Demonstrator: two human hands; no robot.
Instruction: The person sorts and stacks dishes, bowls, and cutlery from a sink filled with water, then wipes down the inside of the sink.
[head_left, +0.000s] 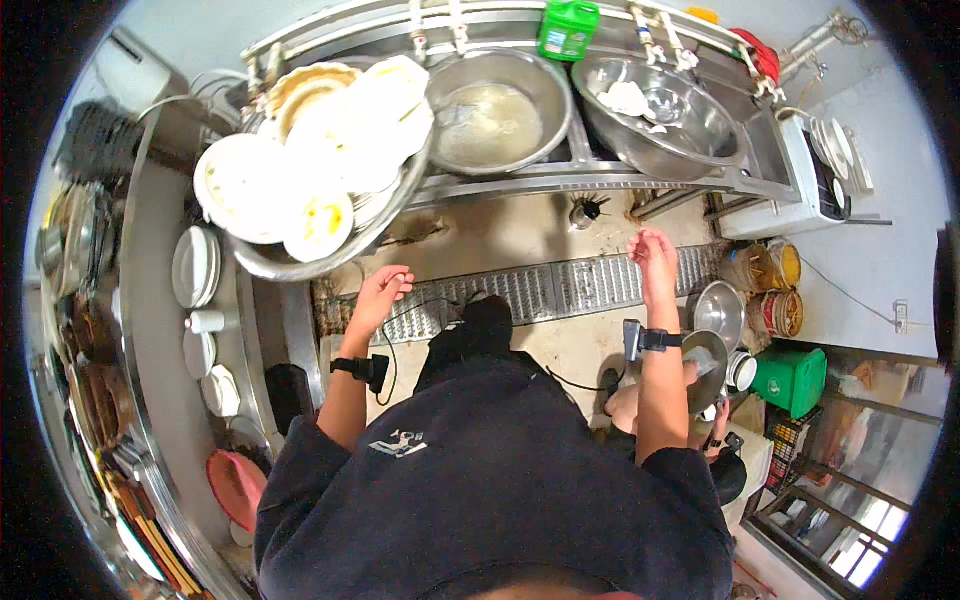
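My left hand (387, 290) is raised in front of the sink with fingers loosely curled and nothing visible in it, just below a big metal basin (259, 266) heaped with soiled white dishes (352, 142). My right hand (654, 259) hangs over the floor, its fingers bent, also without an object. Beyond it, a tilted metal basin (697, 142) on the sink holds a few white pieces. Between the two stands a metal basin of cloudy water (491, 127). Both wrists wear strapped devices. A green plastic jug (568, 30) is behind the basins.
Left is a metal shelf with stacked white plates (196, 266) and a pink basin (236, 487). Metal drain grating (495, 294) crosses the floor. At right, another person's arm (624, 409) is near a metal bowl (705, 367), with buckets (780, 313) and a green bin (791, 382) beyond.
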